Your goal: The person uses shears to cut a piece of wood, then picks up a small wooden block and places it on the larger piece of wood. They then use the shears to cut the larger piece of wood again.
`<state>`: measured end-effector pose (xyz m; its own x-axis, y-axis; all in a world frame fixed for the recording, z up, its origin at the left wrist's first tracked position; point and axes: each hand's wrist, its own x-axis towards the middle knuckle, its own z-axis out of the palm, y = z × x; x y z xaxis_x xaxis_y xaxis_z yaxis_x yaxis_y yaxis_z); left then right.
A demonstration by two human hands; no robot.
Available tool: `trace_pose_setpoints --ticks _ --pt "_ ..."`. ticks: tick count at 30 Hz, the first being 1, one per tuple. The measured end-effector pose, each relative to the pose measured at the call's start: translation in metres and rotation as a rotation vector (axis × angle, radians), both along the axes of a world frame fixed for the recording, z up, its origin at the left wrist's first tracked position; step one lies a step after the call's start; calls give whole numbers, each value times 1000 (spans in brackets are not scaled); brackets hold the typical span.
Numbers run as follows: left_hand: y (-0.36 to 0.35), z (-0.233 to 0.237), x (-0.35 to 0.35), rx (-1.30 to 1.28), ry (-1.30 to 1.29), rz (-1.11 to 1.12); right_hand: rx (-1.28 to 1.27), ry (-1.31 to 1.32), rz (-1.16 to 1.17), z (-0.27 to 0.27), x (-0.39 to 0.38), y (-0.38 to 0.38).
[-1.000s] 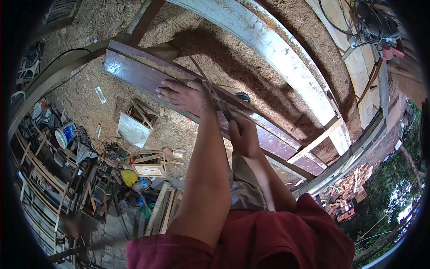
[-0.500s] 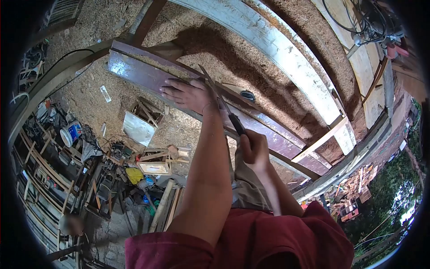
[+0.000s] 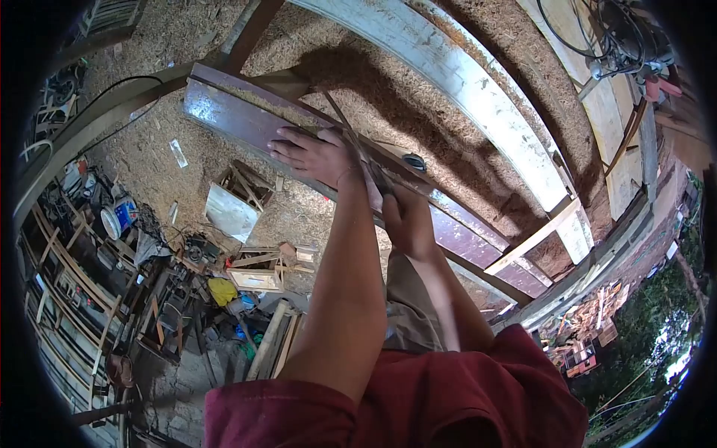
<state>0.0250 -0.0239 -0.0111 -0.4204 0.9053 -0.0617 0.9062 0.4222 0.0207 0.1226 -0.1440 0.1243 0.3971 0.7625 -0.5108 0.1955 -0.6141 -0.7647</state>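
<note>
A dark purple-brown board (image 3: pixel 239 118) with a lengthwise groove runs diagonally across the middle. My left hand (image 3: pixel 317 158) lies flat on it, fingers spread and pointing left. Just right of those fingers, a thin saw blade (image 3: pixel 341 118) crosses the board, its tip beyond the far edge. My right hand (image 3: pixel 407 220) is wrapped round the saw's dark handle, close beside my left wrist. The fingers partly hide the handle. Where the blade meets the wood is too small to make out.
A long whitish board (image 3: pixel 448 78) curves past behind, joined by a pale crosspiece (image 3: pixel 534 237). Wood shavings (image 3: pixel 142 157) cover the ground. A small wooden frame (image 3: pixel 237 196), a white bucket (image 3: pixel 112 222) and stacked timber (image 3: pixel 272 340) lie at left. Cables hang at upper right.
My right hand has pushed the saw forward and up to the left, so its tip reaches farther past the board. My left hand stays on the board.
</note>
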Motion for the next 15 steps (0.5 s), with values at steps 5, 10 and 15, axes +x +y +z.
trace_pose_setpoints --ticks 5,10,15 --pt "0 2 2 2 6 3 -71 208 -43 39 13 -26" --pt "0 2 2 5 -14 7 151 -85 -74 -10 -6 -2" --pt "1 3 3 -19 28 4 -207 153 -5 48 14 -23"
